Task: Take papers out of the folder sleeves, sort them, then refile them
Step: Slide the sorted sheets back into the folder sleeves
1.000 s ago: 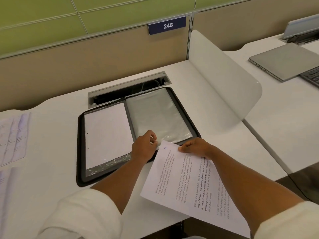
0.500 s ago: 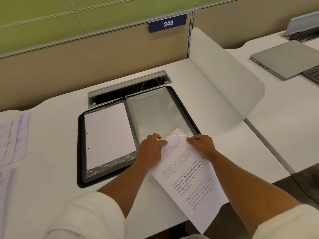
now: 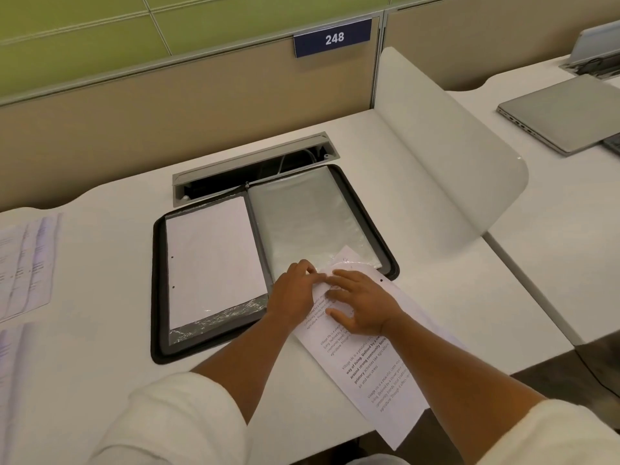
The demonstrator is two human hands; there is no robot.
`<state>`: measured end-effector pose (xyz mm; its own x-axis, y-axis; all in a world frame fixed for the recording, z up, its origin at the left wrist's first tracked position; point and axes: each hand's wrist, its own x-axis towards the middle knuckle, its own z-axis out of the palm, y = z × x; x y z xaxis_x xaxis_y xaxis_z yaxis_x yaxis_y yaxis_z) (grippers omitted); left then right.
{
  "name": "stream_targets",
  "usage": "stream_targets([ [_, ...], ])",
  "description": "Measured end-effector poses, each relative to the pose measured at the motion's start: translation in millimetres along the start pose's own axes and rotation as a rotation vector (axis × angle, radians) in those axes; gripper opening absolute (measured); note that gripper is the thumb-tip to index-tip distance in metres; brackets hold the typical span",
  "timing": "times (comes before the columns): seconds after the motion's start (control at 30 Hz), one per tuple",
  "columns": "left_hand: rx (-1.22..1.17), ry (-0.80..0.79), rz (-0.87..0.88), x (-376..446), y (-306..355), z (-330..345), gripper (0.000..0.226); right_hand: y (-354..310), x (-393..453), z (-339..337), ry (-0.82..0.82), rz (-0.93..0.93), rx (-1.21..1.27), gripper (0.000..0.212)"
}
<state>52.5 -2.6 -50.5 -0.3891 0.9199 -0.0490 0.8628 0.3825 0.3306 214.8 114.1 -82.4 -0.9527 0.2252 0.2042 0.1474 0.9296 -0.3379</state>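
Fingers (image 3: 339, 276) of the right hand (image 3: 364, 305) spread flat on the sheet (image 3: 375, 364), centre frame; left hand (image 3: 293, 295) pinches the sleeve (image 3: 302, 226) mouth, sheet's corner just inside the folder (image 3: 157, 280).

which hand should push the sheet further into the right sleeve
Probably the right hand: it lies flat on the sheet, behind the corner already entering the sleeve. The left hand sits at the sleeve's opening, better placed to hold it open.
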Motion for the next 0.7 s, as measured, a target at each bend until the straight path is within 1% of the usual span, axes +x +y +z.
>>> stream_targets([
  [0.07, -0.057, 0.052, -0.012, -1, -1, -2, 0.04, -1, 1, 3, -0.134, 0.056, -0.006, 0.057],
  [0.17, -0.114, 0.162, 0.015, -5, -2, -4, 0.029, -3, 6, 4, -0.217, 0.136, -0.066, 0.068],
  [0.23, -0.159, 0.225, 0.011, -7, -3, -4, 0.024, -5, 12, 4, -0.237, 0.183, -0.09, 0.071],
  [0.37, -0.219, 0.296, 0.022, -11, -7, -3, 0.028, -10, 25, 5, -0.275, 0.293, -0.132, 0.077],
  [0.5, -0.225, 0.302, -0.011, -18, -13, -5, 0.034, -16, 39, 9, -0.313, 0.414, -0.141, 0.079],
  [0.6, -0.211, 0.293, -0.054, -26, -23, -4, 0.036, -16, 50, 15, -0.277, 0.473, -0.143, 0.084],
  [0.7, -0.205, 0.304, -0.086, -35, -31, -3, 0.031, -18, 62, 18, -0.301, 0.532, -0.153, 0.078],
])
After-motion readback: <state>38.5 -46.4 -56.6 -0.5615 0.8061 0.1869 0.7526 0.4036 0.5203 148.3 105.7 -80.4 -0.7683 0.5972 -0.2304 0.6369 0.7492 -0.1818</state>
